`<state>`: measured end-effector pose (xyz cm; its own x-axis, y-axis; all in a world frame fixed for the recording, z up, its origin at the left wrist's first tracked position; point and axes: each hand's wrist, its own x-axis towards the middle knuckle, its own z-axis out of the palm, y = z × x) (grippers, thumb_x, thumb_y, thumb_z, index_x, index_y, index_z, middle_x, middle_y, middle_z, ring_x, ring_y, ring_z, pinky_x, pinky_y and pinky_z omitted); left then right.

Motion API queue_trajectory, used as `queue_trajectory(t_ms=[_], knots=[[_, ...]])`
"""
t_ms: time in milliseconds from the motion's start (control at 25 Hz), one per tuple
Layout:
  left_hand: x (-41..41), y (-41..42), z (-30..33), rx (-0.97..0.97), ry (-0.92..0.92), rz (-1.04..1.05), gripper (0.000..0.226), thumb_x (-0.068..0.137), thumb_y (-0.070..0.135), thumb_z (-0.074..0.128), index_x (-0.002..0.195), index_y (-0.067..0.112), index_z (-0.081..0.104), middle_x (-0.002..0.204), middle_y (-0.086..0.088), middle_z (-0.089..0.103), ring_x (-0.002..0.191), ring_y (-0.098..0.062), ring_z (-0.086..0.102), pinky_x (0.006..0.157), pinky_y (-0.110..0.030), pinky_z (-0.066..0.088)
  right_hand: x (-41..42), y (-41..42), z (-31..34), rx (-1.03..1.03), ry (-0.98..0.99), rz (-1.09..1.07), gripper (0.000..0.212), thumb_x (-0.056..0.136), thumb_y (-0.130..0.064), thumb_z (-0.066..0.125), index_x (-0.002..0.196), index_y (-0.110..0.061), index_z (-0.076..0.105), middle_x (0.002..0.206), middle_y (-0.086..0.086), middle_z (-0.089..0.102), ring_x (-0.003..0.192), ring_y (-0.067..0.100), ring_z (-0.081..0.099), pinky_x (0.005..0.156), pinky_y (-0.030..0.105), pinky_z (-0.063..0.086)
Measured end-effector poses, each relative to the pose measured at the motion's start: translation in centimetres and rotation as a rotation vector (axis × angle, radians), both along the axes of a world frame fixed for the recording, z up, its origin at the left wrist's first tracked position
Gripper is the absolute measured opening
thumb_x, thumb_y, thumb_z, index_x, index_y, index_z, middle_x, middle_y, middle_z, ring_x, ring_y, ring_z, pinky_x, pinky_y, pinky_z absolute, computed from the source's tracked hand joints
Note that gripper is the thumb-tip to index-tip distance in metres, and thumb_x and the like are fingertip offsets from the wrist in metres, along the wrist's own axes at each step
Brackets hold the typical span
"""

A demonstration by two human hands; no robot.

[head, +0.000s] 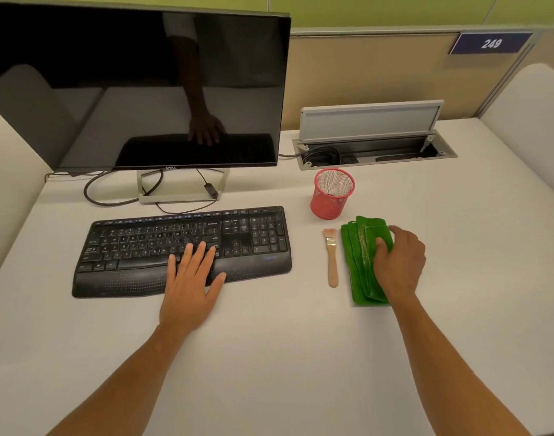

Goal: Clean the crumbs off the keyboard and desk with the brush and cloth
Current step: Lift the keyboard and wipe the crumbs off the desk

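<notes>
The left hand (pixel 192 278) lies flat with fingers (pixel 203 251) spread open, palm on the wrist rest of the black keyboard (pixel 137 247) and fingertips on the lower key rows; the keyboard sits on the white tabletop (pixel 269 357) in front of the monitor (pixel 137 89). The right hand (pixel 398 262) rests on the folded green cloth (pixel 359 262), fingers curled closed around its right edge, thumb pressed on top. The brush (pixel 331 256) lies flat just left of the cloth, bristles pointing away toward the red mesh cup (pixel 332 195)

Black keyboard (pixel 187 247), wooden brush (pixel 331 256) beside folded green cloth (pixel 360 262).
</notes>
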<state>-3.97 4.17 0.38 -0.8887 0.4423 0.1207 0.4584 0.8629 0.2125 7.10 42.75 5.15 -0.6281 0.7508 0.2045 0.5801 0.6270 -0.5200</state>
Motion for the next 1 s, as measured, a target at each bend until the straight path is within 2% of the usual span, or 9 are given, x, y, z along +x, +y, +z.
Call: queue_trajectory(t_ms=[80, 160, 240, 280, 360, 480, 680, 800, 1000], knots=[[0.0, 0.0, 0.0, 0.001, -0.007, 0.001, 0.069, 0.099, 0.06, 0.019, 0.155, 0.022, 0.026, 0.163, 0.001, 0.019, 0.152, -0.019, 0.002, 0.123, -0.048, -0.002, 0.3, -1.8, 0.5, 0.061, 0.013, 0.073, 0.025, 0.095, -0.017, 0.062, 0.116, -0.005, 0.067, 0.113, 0.017, 0.066, 0.105, 0.039, 0.057, 0.088, 0.047, 0.044], [0.0, 0.0, 0.0, 0.01, -0.002, 0.0, 0.069, 0.098, 0.06, 0.019, 0.155, 0.022, 0.027, 0.163, 0.001, 0.02, 0.152, -0.018, 0.003, 0.123, -0.048, -0.002, 0.3, -4.0, 0.6, 0.009, -0.005, 0.196, 0.013, 0.093, -0.017, 0.062, 0.093, -0.008, 0.071, 0.092, 0.012, 0.068, 0.088, 0.033, 0.06, 0.072, 0.038, 0.047], [0.0, 0.0, 0.1, 0.015, -0.003, -0.003, 0.069, 0.098, 0.06, 0.019, 0.155, 0.022, 0.026, 0.163, 0.001, 0.02, 0.152, -0.018, 0.002, 0.123, -0.047, -0.003, 0.2, -5.7, 0.0, -0.054, -0.097, 0.269, 0.024, 0.09, -0.021, 0.062, 0.067, -0.013, 0.062, 0.071, 0.006, 0.061, 0.072, 0.027, 0.056, 0.053, 0.029, 0.035], [0.0, 0.0, 0.1, 0.015, -0.006, -0.003, 0.069, 0.098, 0.061, 0.02, 0.155, 0.023, 0.026, 0.163, 0.001, 0.02, 0.152, -0.018, 0.002, 0.123, -0.047, -0.004, 0.2, -6.4, -0.3, -0.047, -0.154, 0.278, 0.032, 0.089, -0.024, 0.062, 0.06, -0.015, 0.053, 0.067, 0.004, 0.056, 0.068, 0.025, 0.052, 0.048, 0.028, 0.028], [0.0, 0.0, 0.2, 0.013, -0.002, 0.001, 0.068, 0.098, 0.061, 0.02, 0.155, 0.023, 0.027, 0.163, 0.001, 0.02, 0.152, -0.018, 0.002, 0.123, -0.046, -0.004, 0.1, -7.1, -0.7, 0.026, -0.257, 0.282, 0.036, 0.092, -0.03, 0.062, 0.063, -0.013, 0.05, 0.073, 0.006, 0.057, 0.074, 0.026, 0.053, 0.05, 0.028, 0.03], [0.0, 0.0, 0.2, 0.022, -0.007, 0.002, 0.068, 0.098, 0.061, 0.02, 0.155, 0.024, 0.027, 0.163, 0.002, 0.019, 0.152, -0.017, 0.002, 0.123, -0.046, -0.004, -0.5, -7.8, -0.5, 0.065, -0.388, 0.242, 0.033, 0.096, -0.037, 0.059, 0.083, -0.007, 0.066, 0.085, 0.008, 0.064, 0.082, 0.027, 0.06, 0.057, 0.03, 0.041], [0.0, 0.0, 0.3, 0.019, -0.021, 0.008, 0.069, 0.098, 0.062, 0.018, 0.155, 0.025, 0.026, 0.163, 0.003, 0.017, 0.152, -0.016, -0.001, 0.123, -0.046, -0.005, -1.6, -8.5, 0.2, -0.084, -0.442, 0.153, 0.023, 0.093, -0.03, 0.056, 0.086, -0.01, 0.067, 0.083, 0.003, 0.065, 0.073, 0.024, 0.061, 0.056, 0.028, 0.043], [0.0, 0.1, 0.3, 0.008, -0.025, 0.012, 0.07, 0.097, 0.063, 0.016, 0.156, 0.026, 0.024, 0.164, 0.003, 0.015, 0.152, -0.015, -0.002, 0.123, -0.046, -0.006, -1.6, -8.8, 0.6, -0.197, -0.366, 0.129, 0.021, 0.094, -0.029, 0.057, 0.086, -0.013, 0.068, 0.081, 0.002, 0.067, 0.071, 0.023, 0.062, 0.057, 0.028, 0.045], [0.1, 0.1, 0.2, -0.012, -0.009, 0.02, 0.068, 0.098, 0.062, 0.018, 0.155, 0.025, 0.026, 0.163, 0.003, 0.018, 0.152, -0.016, 0.001, 0.123, -0.047, -0.004, -2.4, -8.0, 3.4, -0.271, -0.012, 0.123, 0.018, 0.093, -0.022, 0.056, 0.085, -0.01, 0.066, 0.068, 0.001, 0.063, 0.061, 0.021, 0.056, 0.05, 0.028, 0.035]])
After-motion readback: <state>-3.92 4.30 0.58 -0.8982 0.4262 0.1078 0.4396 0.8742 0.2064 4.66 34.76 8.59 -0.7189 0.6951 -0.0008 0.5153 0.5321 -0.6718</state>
